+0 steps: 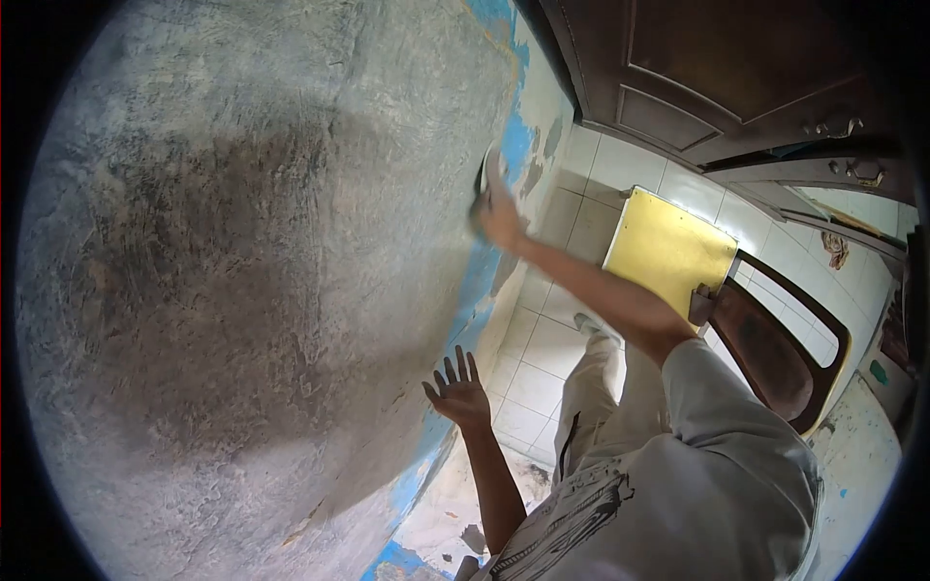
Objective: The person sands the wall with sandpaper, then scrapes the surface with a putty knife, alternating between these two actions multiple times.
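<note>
- Holding a blurred tool [489, 167] at the grey wall [242, 290], the right hand [501, 219] has its grip curled round it; its kind is hard to tell.
- The tool is just beside the blue paint [519, 141] at the wall's edge.
- The left hand [462, 400] has its grip spread and empty near the wall; whether they touch, I cannot tell.
- A yellow-seated chair [668, 242] stands on the tiled floor [533, 385].

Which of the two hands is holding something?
The right hand, higher in the picture: it grips a flat, partly hidden tool at the grey wall. The left hand is open and empty, fingers spread.
</note>
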Demonstrator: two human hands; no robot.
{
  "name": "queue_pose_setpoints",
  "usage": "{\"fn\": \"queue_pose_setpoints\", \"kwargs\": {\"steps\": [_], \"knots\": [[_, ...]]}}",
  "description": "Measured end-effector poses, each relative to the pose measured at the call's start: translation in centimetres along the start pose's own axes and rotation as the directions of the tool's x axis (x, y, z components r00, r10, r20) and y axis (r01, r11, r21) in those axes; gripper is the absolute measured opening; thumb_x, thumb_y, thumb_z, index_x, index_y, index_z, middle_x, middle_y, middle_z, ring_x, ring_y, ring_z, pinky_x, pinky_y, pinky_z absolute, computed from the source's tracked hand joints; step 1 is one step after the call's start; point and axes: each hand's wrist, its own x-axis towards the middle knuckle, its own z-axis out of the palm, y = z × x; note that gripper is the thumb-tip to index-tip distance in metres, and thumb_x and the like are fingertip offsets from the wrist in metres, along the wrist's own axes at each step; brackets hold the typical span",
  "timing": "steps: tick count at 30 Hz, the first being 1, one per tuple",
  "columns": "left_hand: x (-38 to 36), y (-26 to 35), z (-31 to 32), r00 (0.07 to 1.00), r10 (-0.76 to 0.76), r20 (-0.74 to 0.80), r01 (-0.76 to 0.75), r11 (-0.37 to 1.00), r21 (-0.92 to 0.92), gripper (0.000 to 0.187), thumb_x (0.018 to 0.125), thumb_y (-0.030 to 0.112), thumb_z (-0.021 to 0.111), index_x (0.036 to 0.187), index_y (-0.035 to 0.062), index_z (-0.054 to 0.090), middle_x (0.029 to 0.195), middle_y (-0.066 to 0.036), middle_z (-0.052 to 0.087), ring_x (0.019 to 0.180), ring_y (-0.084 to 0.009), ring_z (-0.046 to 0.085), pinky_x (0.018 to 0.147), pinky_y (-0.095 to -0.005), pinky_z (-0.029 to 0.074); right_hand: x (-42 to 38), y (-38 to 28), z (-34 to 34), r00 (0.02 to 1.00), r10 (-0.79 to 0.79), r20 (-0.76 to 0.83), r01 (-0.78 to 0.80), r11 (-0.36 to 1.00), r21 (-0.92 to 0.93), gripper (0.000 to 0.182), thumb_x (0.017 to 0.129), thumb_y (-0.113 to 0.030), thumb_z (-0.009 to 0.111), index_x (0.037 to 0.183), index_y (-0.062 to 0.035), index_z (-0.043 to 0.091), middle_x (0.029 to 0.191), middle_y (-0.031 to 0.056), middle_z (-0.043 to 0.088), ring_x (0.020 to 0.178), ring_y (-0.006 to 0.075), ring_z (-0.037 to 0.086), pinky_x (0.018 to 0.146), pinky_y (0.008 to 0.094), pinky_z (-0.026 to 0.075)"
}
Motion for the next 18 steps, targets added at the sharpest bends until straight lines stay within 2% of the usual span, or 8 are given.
{"fn": "queue_pose_setpoints", "kwargs": {"steps": [3, 4, 6, 7, 9, 13, 15, 18], "knots": [[-0.4, 0.4, 0.1, 0.999, 0.014, -0.037, -0.017, 0.996, -0.082, 0.080, 0.104, 0.052, 0.029, 0.158, 0.0207, -0.022, 0.169, -0.011, -0.003, 0.145, -0.0412, 0.034, 0.122, -0.0546, 0.028, -10.1, 3.1, 6.0, 0.964, -0.267, 0.012, 0.267, 0.964, -0.004, 0.087, 0.085, 0.013, 0.035, 0.162, -0.0068, 0.000, 0.157, 0.0330, 0.028, 0.137, 0.0376, 0.045, 0.113, 0.0353, 0.033], [-0.3, 0.6, 0.2, 0.999, 0.011, -0.039, -0.015, 0.995, -0.098, 0.078, 0.105, 0.052, 0.027, 0.158, 0.0214, -0.021, 0.169, -0.011, -0.002, 0.146, -0.0413, 0.034, 0.122, -0.0549, 0.028, -12.4, 2.3, 6.8, 0.957, -0.289, 0.034, 0.287, 0.956, 0.064, 0.087, 0.083, 0.016, 0.030, 0.161, -0.0043, 0.000, 0.160, 0.0341, 0.022, 0.151, 0.0342, 0.025, 0.119, 0.0348, 0.022], [-0.3, 1.4, -0.1, 0.999, 0.008, -0.052, -0.015, 0.991, -0.131, 0.074, 0.105, 0.051, 0.022, 0.158, 0.0228, -0.021, 0.169, -0.011, -0.001, 0.146, -0.0415, 0.033, 0.122, -0.0555, 0.028, -11.5, 1.8, 7.1, 0.980, -0.197, -0.013, 0.197, 0.979, 0.046, 0.087, 0.084, 0.013, 0.035, 0.162, -0.0072, 0.001, 0.153, 0.0355, 0.034, 0.143, 0.0375, 0.039, 0.115, 0.0384, 0.031], [-0.4, 1.7, -0.8, 1.000, 0.021, -0.014, -0.023, 0.992, -0.123, 0.075, 0.105, 0.053, 0.023, 0.158, 0.0228, -0.021, 0.169, -0.011, -0.001, 0.146, -0.0424, 0.033, 0.122, -0.0562, 0.028, -9.4, 1.3, 6.0, 0.998, 0.040, 0.048, -0.044, 0.994, 0.104, 0.088, 0.084, 0.011, 0.039, 0.162, -0.0095, 0.003, 0.145, 0.0340, 0.044, 0.134, 0.0382, 0.048, 0.111, 0.0391, 0.036], [0.0, 1.7, -2.0, 0.996, 0.042, 0.073, -0.034, 0.993, -0.116, 0.078, 0.104, 0.056, 0.025, 0.158, 0.0228, -0.020, 0.168, -0.012, 0.000, 0.146, -0.0442, 0.031, 0.121, -0.0575, 0.028, -2.0, 0.0, 1.9, 0.971, 0.231, 0.057, -0.235, 0.967, 0.095, 0.090, 0.085, 0.005, 0.045, 0.163, -0.0142, 0.005, 0.126, 0.0287, 0.059, 0.111, 0.0355, 0.060, 0.099, 0.0388, 0.045], [0.2, 1.8, -3.0, 1.000, -0.011, -0.008, 0.010, 0.985, -0.172, 0.079, 0.103, 0.060, 0.025, 0.159, 0.0228, -0.018, 0.168, -0.012, 0.001, 0.146, -0.0442, 0.031, 0.122, -0.0569, 0.027, 3.1, 3.3, -0.9, 0.995, -0.008, -0.099, 0.004, 0.999, -0.042, 0.089, 0.083, 0.000, 0.046, 0.163, -0.0163, 0.010, 0.116, 0.0215, 0.063, 0.092, 0.0276, 0.059, 0.088, 0.0344, 0.049], [0.3, 1.9, -3.5, 0.999, -0.046, -0.019, 0.040, 0.966, -0.254, 0.080, 0.103, 0.061, 0.025, 0.159, 0.0228, -0.018, 0.168, -0.012, 0.001, 0.146, -0.0443, 0.031, 0.122, -0.0569, 0.027, -1.9, 4.7, 2.3, 0.999, -0.032, -0.038, 0.032, 0.999, 0.008, 0.089, 0.083, 0.000, 0.046, 0.163, -0.0182, 0.013, 0.132, 0.0245, 0.058, 0.105, 0.0318, 0.062, 0.092, 0.0366, 0.049], [0.4, 2.8, -5.1, 0.999, -0.026, 0.034, 0.033, 0.976, -0.213, 0.083, 0.102, 0.064, 0.026, 0.159, 0.0219, -0.018, 0.168, -0.013, 0.000, 0.146, -0.0441, 0.031, 0.122, -0.0570, 0.026, -14.1, 4.4, 9.2, 0.976, 0.169, 0.137, -0.166, 0.985, -0.036, 0.089, 0.084, 0.005, 0.039, 0.164, -0.0201, 0.010, 0.150, 0.0235, 0.046, 0.122, 0.0295, 0.057, 0.100, 0.0342, 0.044]]}}
